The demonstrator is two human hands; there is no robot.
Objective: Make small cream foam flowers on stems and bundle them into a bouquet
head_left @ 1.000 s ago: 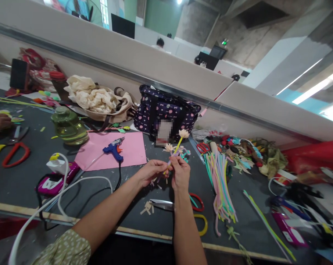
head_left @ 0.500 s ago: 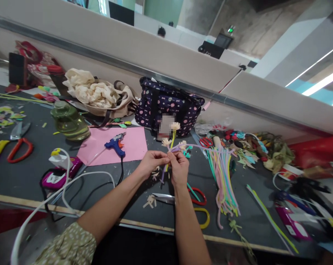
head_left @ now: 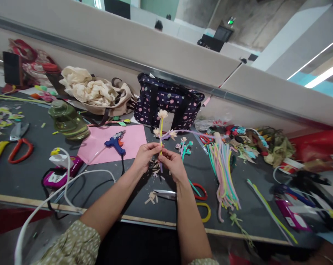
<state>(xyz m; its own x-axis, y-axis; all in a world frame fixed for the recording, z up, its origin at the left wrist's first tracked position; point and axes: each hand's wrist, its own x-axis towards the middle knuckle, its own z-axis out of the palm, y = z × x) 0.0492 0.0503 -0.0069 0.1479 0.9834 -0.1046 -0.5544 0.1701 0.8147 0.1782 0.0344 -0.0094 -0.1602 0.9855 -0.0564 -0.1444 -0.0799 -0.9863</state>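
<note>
The yellow stem (head_left: 161,129) now stands almost upright between the two hands, in front of the patterned bag (head_left: 169,101), where a second ago it leaned to the right. The left hand (head_left: 147,156) pinches it between thumb and fingers; the right hand (head_left: 172,162) has dropped a little lower, its thumb and fingers closed around the stem's lower part. Half a second ago both sets of fingertips met at one spot. A purple strand (head_left: 188,131) arches out to the right from beside the stem, its far part passing in front of the bundle of strands (head_left: 221,176), and a short purple tail shows below the fingers; whether either hand also grips the purple is hidden. Of the three pale blossoms (head_left: 163,114), one tops the yellow stem and two sit lower, one on each side. The straightened pose suggests that the stem is being steadied while the purple is joined to it; the long arm still sticks out loose, so the joining looks unfinished. Scissors (head_left: 166,194) and beige clippings (head_left: 151,198) lie on the counter (head_left: 249,204) near the person, and the glue gun (head_left: 116,143) rests on a pink sheet (head_left: 136,141), touched by neither hand.
</note>
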